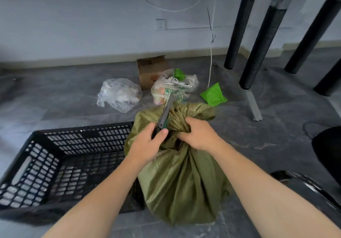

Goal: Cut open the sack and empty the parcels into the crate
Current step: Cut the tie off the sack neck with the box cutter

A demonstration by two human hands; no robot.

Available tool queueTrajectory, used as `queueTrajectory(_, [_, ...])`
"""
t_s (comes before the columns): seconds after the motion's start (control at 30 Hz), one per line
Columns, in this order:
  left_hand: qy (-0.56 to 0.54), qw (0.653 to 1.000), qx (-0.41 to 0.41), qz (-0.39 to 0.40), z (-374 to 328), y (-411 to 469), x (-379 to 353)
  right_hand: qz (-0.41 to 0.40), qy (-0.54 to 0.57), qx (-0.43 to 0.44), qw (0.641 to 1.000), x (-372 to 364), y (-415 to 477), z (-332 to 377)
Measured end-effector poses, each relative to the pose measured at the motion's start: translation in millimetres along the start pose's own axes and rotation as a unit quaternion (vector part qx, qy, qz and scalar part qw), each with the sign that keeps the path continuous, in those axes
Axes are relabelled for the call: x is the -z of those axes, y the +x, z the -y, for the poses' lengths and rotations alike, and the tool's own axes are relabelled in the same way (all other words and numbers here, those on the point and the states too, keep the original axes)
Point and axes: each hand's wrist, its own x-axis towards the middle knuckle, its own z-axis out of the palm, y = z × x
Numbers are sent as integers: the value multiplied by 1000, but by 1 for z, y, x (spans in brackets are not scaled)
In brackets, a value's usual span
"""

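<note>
Sack neck bunched tight, blade at the tie.
I see the green sack upright on the floor against the black crate. My right hand grips its gathered neck, probably to keep it taut, and my left hand holds the cutter, blade pointing away from me.

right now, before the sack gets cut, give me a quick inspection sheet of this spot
surface: grey tiled floor
job's things: green sack, neck tied shut, upright beside black crate; no parcels seen in crate
clutter: two clear plastic bags, cardboard box, green wrapper beyond the sack
grippers: left hand holds a cutter at the sack's neck; right hand grips the neck
cables: white cord hanging down the wall to the floor
surroundings: wall socket, black table legs
</note>
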Motion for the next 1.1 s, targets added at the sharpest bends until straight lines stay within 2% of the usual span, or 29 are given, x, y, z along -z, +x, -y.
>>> queueTrajectory(0.17, [-21,999,-15,-40,-3,-3,15,-126,190,-18,973,5,9,-2])
queueTrajectory(0.27, [-31,999,-10,-40,-11,1,8,-129,318,-15,939,8,11,-3])
queueTrajectory(0.37, [-119,992,17,-27,-22,6,-7,-100,408,18,907,9,11,0])
queueTrajectory(0.6, [-324,945,44,-25,-39,14,-19,-8,396,70,916,29,5,6])
queueTrajectory(0.7, [-359,931,49,-32,-47,17,-24,77,360,112,923,43,-1,6])
queueTrajectory(0.83, [-354,930,67,-70,-55,19,-29,149,348,116,918,47,-3,2])
queueTrajectory(0.97, [-364,927,79,-41,-62,20,-22,33,290,79,953,33,4,3])
queueTrajectory(1.1, [-264,960,81,-40,-67,19,-6,-27,307,51,950,19,11,0])
